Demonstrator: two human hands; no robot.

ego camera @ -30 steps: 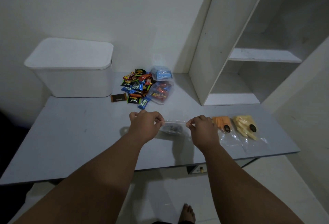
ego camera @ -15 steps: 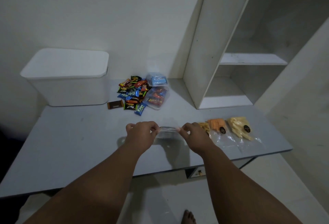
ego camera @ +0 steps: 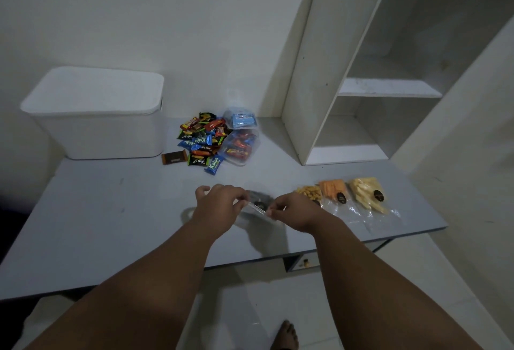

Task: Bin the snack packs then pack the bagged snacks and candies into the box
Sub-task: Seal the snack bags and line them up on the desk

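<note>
Your left hand [ego camera: 219, 205] and right hand [ego camera: 296, 212] each pinch an end of the clear snack bag [ego camera: 257, 205] just left of the orange bag [ego camera: 332, 192], likely pressing its seal shut.

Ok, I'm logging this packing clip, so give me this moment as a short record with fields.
left hand: pinching one end of the clear bag
right hand: pinching the other end
white box: lid on, back left of table
candy pile: beside the box
bagged snacks: three in a row, right of the hands
</note>
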